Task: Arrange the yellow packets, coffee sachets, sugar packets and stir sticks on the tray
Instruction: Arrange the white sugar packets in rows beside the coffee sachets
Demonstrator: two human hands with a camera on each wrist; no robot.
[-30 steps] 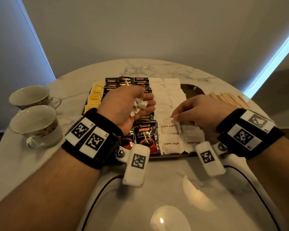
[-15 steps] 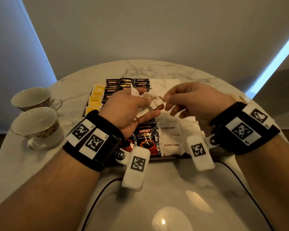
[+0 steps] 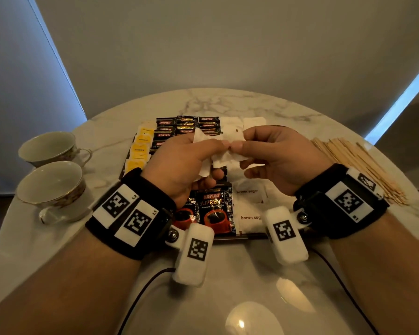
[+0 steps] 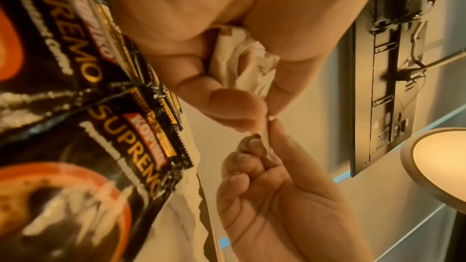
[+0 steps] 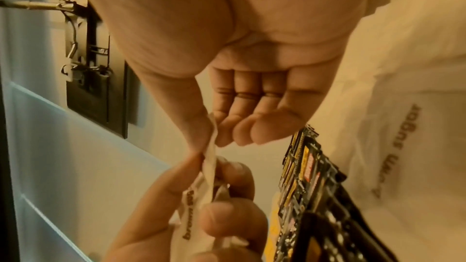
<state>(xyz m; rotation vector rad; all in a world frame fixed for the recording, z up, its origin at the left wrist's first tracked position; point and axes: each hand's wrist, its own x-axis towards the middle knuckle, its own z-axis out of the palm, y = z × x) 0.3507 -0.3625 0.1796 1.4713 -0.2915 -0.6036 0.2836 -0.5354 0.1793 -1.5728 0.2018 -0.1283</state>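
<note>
My left hand grips a bunch of white sugar packets above the tray. My right hand pinches one white sugar packet at the edge of that bunch, thumb against forefinger. In the left wrist view the bunch sits crumpled in my left palm. The right wrist view shows the pinched packet. On the tray lie yellow packets at the left, coffee sachets in the middle and sugar packets on the right. Stir sticks lie on the table, right of the tray.
Two white teacups stand at the table's left edge. The round marble table stands against a grey wall. A black cable runs across the near part of the table.
My right hand rose from the sugar packets on the tray to the left hand's bunch and now pinches one packet there. Both hands are slightly higher.
</note>
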